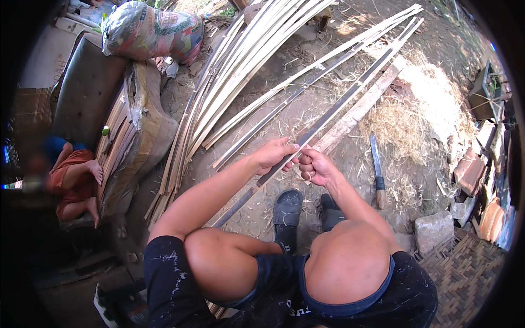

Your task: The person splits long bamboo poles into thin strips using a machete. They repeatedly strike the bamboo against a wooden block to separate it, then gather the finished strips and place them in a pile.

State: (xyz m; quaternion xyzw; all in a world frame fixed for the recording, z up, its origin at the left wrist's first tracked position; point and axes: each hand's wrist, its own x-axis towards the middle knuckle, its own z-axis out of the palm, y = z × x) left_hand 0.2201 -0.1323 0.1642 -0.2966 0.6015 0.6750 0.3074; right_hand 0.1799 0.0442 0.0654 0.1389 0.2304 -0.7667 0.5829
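Note:
A long bamboo strip (328, 117), dark on its upper face, slants from beside my left knee up to the far right. My left hand (272, 155) is closed around it, thumb on top. Right beside it, my right hand (318, 167) is curled into a fist against the strip's right edge. Whatever its fingers hold is hidden. Under the strip's right side lies a rough wooden board (362, 105). On the ground to the right rests a long knife (377, 168) with a dark and wooden handle, its blade pointing away from me.
Several pale bamboo strips (249, 74) lie fanned out at the far left. Fine shavings (395, 117) are heaped at right. A stuffed sack (150, 33) sits far left. A person (76, 177) sits at the left edge. A concrete block (435, 232) and woven mat (465, 273) are at right.

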